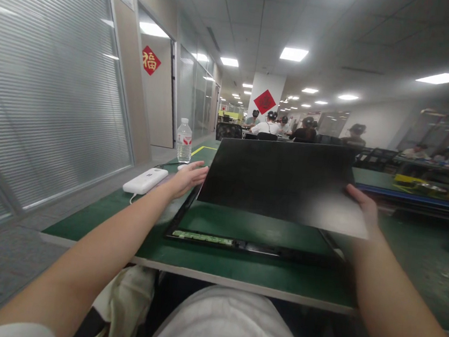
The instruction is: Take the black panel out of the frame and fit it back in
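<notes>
I hold a large thin dark panel (279,183) lifted and tilted above the green table (238,262). My left hand (186,178) is at the panel's left edge, fingers stretched out along it. My right hand (362,203) grips the right edge with the thumb on top. Below the panel a black frame (186,215) lies flat on the table, with a narrow green circuit strip (202,237) along its near side.
A white power bank (145,180) with a cable lies left of my left hand. A water bottle (184,140) stands behind it. Glass walls run along the left. Several people sit at tables farther back. A yellow-and-blue object (432,191) lies on the right.
</notes>
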A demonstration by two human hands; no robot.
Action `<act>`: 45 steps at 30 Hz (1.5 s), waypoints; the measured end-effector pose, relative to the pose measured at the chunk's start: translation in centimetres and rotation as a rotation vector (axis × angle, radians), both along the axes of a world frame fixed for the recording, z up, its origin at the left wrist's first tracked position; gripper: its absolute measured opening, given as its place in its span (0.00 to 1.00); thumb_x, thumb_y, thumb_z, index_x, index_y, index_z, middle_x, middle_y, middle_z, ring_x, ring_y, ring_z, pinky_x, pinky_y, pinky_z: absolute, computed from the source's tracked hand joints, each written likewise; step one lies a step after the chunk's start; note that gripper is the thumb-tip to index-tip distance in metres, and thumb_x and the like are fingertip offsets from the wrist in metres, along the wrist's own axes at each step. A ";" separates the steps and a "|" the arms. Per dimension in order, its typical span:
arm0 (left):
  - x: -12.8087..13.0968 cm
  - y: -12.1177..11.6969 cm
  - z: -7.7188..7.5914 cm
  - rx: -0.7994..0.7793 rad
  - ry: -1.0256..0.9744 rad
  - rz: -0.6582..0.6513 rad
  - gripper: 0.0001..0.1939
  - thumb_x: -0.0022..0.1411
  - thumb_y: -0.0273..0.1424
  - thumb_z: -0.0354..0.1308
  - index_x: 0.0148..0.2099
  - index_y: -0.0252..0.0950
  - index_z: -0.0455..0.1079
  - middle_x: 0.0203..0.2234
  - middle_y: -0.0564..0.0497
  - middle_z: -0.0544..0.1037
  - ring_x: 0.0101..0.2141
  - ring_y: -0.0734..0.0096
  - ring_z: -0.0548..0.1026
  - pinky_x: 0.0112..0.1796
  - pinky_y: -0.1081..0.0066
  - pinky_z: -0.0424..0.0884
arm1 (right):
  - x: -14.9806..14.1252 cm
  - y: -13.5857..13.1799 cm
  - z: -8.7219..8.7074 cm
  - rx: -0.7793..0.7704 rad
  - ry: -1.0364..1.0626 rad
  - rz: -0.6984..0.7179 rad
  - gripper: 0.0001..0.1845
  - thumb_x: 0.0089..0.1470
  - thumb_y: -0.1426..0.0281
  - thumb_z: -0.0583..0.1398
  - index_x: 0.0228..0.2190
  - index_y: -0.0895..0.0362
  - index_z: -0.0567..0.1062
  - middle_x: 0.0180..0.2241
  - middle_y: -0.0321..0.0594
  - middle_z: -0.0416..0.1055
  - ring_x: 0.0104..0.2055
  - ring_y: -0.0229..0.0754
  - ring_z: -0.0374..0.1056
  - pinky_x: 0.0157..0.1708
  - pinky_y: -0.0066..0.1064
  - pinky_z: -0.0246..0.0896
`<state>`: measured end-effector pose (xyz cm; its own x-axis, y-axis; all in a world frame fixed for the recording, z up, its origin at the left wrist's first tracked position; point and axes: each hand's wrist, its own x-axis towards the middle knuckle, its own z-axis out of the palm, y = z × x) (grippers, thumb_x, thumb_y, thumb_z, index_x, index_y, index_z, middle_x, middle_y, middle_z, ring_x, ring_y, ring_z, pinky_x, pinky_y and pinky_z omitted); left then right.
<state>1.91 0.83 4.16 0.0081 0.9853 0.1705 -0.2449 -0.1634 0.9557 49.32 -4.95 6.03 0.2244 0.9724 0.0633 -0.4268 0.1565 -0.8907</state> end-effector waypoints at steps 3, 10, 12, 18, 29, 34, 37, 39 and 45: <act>-0.2 0.2 -0.1 0.000 0.041 0.028 0.28 0.43 0.29 0.76 0.48 0.34 0.73 0.29 0.50 0.81 0.27 0.72 0.78 0.30 0.73 0.72 | -0.9 -0.3 0.1 -0.058 0.025 -0.042 0.10 0.49 0.70 0.61 0.36 0.55 0.79 0.26 0.41 0.78 0.34 0.53 0.77 0.43 0.47 0.74; -0.1 -0.6 0.4 0.206 0.043 -0.044 0.23 0.40 0.33 0.75 0.41 0.36 0.76 0.35 0.48 0.84 0.39 0.59 0.81 0.39 0.65 0.76 | -1.8 -0.3 -0.4 0.120 -0.095 0.035 0.21 0.47 0.76 0.61 0.44 0.48 0.75 0.38 0.37 0.80 0.41 0.48 0.77 0.46 0.46 0.72; -0.1 -0.9 0.7 0.229 0.048 -0.016 0.22 0.41 0.33 0.74 0.40 0.36 0.76 0.37 0.47 0.84 0.42 0.57 0.80 0.43 0.62 0.76 | -1.9 -0.1 -0.8 0.103 -0.143 0.036 0.21 0.49 0.76 0.60 0.45 0.47 0.75 0.39 0.37 0.80 0.42 0.47 0.77 0.45 0.45 0.71; -0.5 -0.8 0.2 0.176 0.034 -0.006 0.21 0.42 0.30 0.71 0.41 0.38 0.71 0.35 0.51 0.83 0.41 0.58 0.80 0.45 0.61 0.75 | -2.5 1.0 -2.5 -0.027 -0.224 0.141 0.21 0.50 0.74 0.61 0.46 0.46 0.73 0.40 0.37 0.79 0.41 0.47 0.77 0.44 0.45 0.72; 0.3 -0.6 -1.7 -0.032 0.059 -0.152 0.29 0.46 0.31 0.71 0.50 0.41 0.66 0.39 0.51 0.82 0.39 0.60 0.81 0.42 0.61 0.77 | -1.5 2.6 -4.7 -0.188 -0.266 0.114 0.21 0.50 0.72 0.61 0.47 0.48 0.72 0.32 0.37 0.79 0.29 0.45 0.76 0.34 0.40 0.73; 0.1 -0.5 -2.1 -0.043 0.124 -0.154 0.32 0.43 0.27 0.73 0.50 0.41 0.64 0.40 0.51 0.81 0.40 0.58 0.81 0.44 0.58 0.77 | -1.9 2.5 -4.4 -0.216 -0.283 0.097 0.18 0.50 0.73 0.61 0.45 0.48 0.73 0.31 0.37 0.79 0.29 0.46 0.76 0.34 0.40 0.73; 0.1 -0.3 -2.3 -0.030 0.144 -0.139 0.34 0.42 0.25 0.73 0.51 0.41 0.63 0.41 0.50 0.80 0.42 0.58 0.81 0.47 0.56 0.76 | -2.0 2.5 -4.5 -0.226 -0.274 0.091 0.17 0.51 0.73 0.60 0.44 0.48 0.73 0.30 0.36 0.79 0.28 0.45 0.75 0.34 0.40 0.73; 0.1 -0.3 -2.4 -0.027 0.148 -0.132 0.34 0.42 0.24 0.73 0.51 0.40 0.64 0.43 0.50 0.80 0.42 0.58 0.81 0.48 0.55 0.76 | -1.9 2.6 -4.6 -0.225 -0.273 0.098 0.17 0.51 0.73 0.60 0.44 0.48 0.73 0.31 0.36 0.79 0.28 0.45 0.75 0.34 0.40 0.73; 0.0 -0.2 -2.6 -0.020 0.118 -0.149 0.35 0.41 0.25 0.75 0.51 0.40 0.64 0.43 0.49 0.81 0.42 0.58 0.81 0.46 0.57 0.77 | -1.9 2.5 -4.5 -0.231 -0.285 0.111 0.16 0.53 0.74 0.60 0.44 0.50 0.74 0.31 0.38 0.79 0.30 0.46 0.76 0.36 0.41 0.74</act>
<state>1.93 0.62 1.59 0.1732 0.9749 0.1401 -0.1515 -0.1142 0.9818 47.41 -2.46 1.54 0.1214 0.9859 -0.1155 -0.1598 -0.0955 -0.9825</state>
